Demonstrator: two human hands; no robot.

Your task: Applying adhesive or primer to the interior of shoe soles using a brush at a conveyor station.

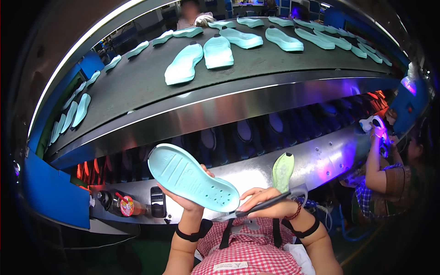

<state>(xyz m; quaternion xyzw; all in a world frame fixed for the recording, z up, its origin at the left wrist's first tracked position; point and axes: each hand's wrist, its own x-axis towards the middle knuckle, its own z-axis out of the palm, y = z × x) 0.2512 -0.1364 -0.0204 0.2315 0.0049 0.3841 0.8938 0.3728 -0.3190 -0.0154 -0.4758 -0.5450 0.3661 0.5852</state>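
My left hand (187, 201) grips a light blue shoe sole (190, 176) from below and behind, so most of its fingers are hidden. The sole is tilted, with ridges, small holes and a dark tip at one end. My right hand (266, 201) is closed around a slim black-handled tool (263, 205). The tool's thin, pale end points left, just under the sole's lower edge; its kind is unclear. My right fingertips are at the sole's lower right edge. Just beyond that hand, a pale green sole-shaped piece (283, 173) with a black tip stands near the metal ledge.
A dark conveyor belt (137, 80) beyond carries several blue soles (184, 64). Beneath it, dark shoes (244, 130) line a lit tunnel. On the metal ledge (321, 165) at left are a black phone (158, 201) and bottles (128, 205). Another person (385, 178) works at right.
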